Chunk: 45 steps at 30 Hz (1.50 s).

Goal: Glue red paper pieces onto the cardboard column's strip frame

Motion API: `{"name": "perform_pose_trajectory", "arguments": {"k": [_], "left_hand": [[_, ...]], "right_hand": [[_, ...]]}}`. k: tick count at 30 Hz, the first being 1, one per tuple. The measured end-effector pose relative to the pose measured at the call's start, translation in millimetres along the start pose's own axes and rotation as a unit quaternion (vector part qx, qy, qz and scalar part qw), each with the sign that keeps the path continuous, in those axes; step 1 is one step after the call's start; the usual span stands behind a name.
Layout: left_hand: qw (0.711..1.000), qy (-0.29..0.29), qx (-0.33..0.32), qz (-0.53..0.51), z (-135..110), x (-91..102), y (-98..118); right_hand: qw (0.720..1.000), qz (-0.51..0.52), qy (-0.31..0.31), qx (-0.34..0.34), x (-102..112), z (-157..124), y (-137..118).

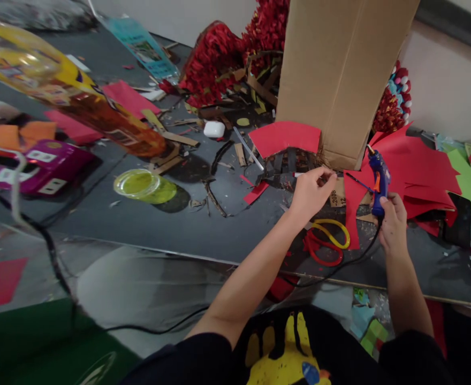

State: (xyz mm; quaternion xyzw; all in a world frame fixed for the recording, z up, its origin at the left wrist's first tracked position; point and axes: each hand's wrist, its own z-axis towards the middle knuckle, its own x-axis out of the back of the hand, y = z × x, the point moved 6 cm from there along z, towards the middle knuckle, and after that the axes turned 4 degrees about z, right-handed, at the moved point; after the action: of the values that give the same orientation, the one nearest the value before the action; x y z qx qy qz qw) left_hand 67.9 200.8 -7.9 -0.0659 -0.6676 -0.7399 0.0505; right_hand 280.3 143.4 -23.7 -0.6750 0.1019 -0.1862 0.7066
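My right hand (394, 222) is wrapped round a blue hot glue gun (379, 182) with an orange trigger, its nozzle tilted up and a black cord running from its base. My left hand (313, 192) is closed in a pinch just left of the glue gun. Whatever its fingertips hold, if anything, is too small to make out. In front of that hand stands a tall cardboard piece (327, 75), with a curved red paper piece (287, 138) beside its foot. Scissors with yellow and red handles (329, 240) lie below my left hand.
A drink bottle (115, 123), a tub of yellow-green stuff (139, 184), a white case (214, 129) and a purple box (43, 166) stand to the left. Red paper sheets (424, 166) and a dark phone (457, 219) lie right. Twigs and scraps litter the table.
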Motion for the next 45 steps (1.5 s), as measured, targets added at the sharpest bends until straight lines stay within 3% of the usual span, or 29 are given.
{"name": "perform_pose_trajectory", "arguments": {"k": [6, 15, 21, 32, 40, 45], "left_hand": [[0.995, -0.026, -0.015, 0.097, -4.9, -5.7, -5.2], [0.988, -0.026, -0.015, 0.15, -8.1, -6.5, -9.5], [0.984, -0.022, -0.018, 0.173, -7.4, -6.1, -11.7], [0.955, -0.129, -0.051, 0.264, -24.0, -35.6, -6.9], [0.938, -0.209, -0.084, 0.265, -47.2, -64.6, 2.3], [0.926, -0.234, -0.095, 0.282, -54.6, -72.4, 2.0]], "right_hand": [[0.991, 0.072, -0.051, -0.1, -10.1, -4.6, 6.0], [0.978, 0.124, -0.077, -0.152, -15.0, -5.4, 11.8], [0.978, 0.151, -0.038, -0.141, -9.6, -4.8, 9.7], [0.974, 0.189, 0.111, -0.059, 16.4, 9.9, 9.2], [0.977, 0.193, 0.071, -0.061, 10.2, 9.3, 9.1], [0.975, 0.205, 0.042, -0.073, 1.7, 6.3, 6.7]]}}
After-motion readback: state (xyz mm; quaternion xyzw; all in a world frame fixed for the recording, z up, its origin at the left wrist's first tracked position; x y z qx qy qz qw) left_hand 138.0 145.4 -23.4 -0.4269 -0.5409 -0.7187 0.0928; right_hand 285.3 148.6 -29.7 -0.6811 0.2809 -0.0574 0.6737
